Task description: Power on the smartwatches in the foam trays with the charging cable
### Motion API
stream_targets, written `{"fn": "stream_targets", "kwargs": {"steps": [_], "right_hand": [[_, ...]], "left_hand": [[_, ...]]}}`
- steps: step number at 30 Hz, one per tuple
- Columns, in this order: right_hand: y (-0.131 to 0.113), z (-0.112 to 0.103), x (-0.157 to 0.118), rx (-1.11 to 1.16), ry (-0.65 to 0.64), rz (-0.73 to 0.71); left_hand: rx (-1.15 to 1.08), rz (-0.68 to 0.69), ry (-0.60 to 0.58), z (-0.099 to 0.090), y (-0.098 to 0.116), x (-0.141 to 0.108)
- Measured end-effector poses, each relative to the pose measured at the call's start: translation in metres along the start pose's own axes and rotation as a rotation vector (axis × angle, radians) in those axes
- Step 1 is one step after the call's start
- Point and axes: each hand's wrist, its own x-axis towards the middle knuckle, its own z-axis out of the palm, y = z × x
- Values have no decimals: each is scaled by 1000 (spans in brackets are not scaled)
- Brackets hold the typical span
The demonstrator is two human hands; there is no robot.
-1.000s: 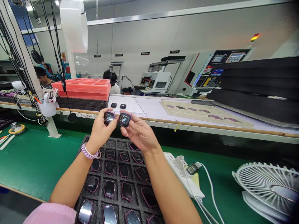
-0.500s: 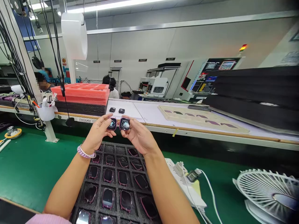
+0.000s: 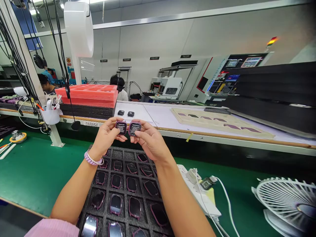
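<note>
My left hand grips a small purple-framed smartwatch without a strap, its lit screen showing lines of white text. Another smartwatch of the same look is held in my right hand, with the thumb resting over the lower part of its screen. Both are side by side, screens facing me, above the far end of a black foam tray. In the tray's compartments lie several more purple-framed watches with dark screens. The text is too small to read.
Two small black pieces sit on the white shelf ahead. Red foam trays are stacked at its left, a beige tray lies right. A power strip and white fan stand on the green bench.
The two watch screens have gone from round, face-like displays to lines of text. My right thumb has moved onto its watch's screen. The view has shifted slightly.
</note>
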Motion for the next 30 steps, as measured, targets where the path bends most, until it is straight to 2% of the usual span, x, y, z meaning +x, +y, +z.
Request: {"fn": "stream_targets", "kwargs": {"steps": [17,30], "right_hand": [[0,0,1,-18,17,-43],[-1,1,-1,-46,-5,-59]], "left_hand": [[7,31,-38,2,1,-2],[36,47,-6,3,-1,-1]]}}
